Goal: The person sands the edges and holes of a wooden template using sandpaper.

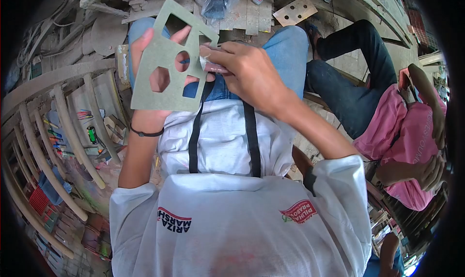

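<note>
A flat grey-green board [167,90] with cut-out shapes, among them a hexagon and a circle, is held tilted above my lap. My left hand [143,43] grips it from behind, thumb at the left edge and fingertips showing through the holes; the palm is hidden. At the board's right edge, my right hand [252,71] pinches a small folded pinkish-brown piece of sandpaper [214,67] against it. Part of that piece is covered by my fingers.
A second board with round holes [295,12] lies ahead, near a clear plastic bag [219,4]. On my left stands a curved wooden slatted frame [60,112]. To the right sits a co-worker in a pink shirt [402,141], hands close by.
</note>
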